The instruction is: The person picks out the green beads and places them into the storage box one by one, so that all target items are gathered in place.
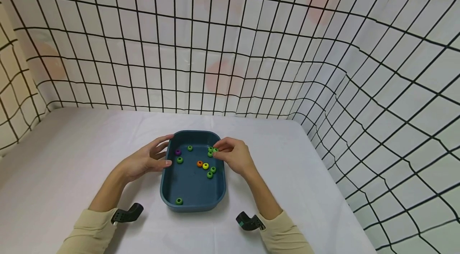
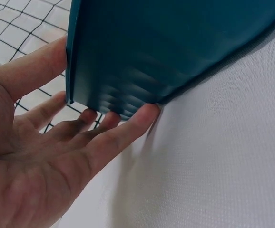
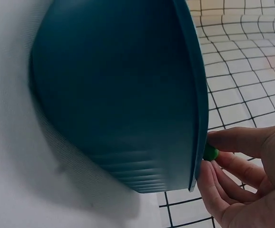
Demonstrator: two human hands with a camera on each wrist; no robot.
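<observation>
A dark blue rectangular tray (image 1: 195,188) with rounded corners lies on the white cloth, several beads inside it. My left hand (image 1: 143,161) holds the tray's left wall, thumb over the rim and fingertips against the outside, as the left wrist view also shows. Over the right rim, my right hand (image 1: 236,156) pinches a green bead (image 3: 210,152) between thumb and fingers. Two green beads (image 1: 210,153) sit just beside those fingertips. An orange bead (image 1: 199,163) touches or nearly touches a yellow bead (image 1: 205,166) mid-tray. Near the left wall lies a purple bead (image 1: 177,152).
More green beads are scattered in the tray, one alone at the front left (image 1: 179,201). White cloth (image 1: 280,158) surrounds the tray. A black wire grid (image 1: 190,50) with white sheeting behind it stands at the back and sides. Each wrist carries a black camera (image 1: 127,213).
</observation>
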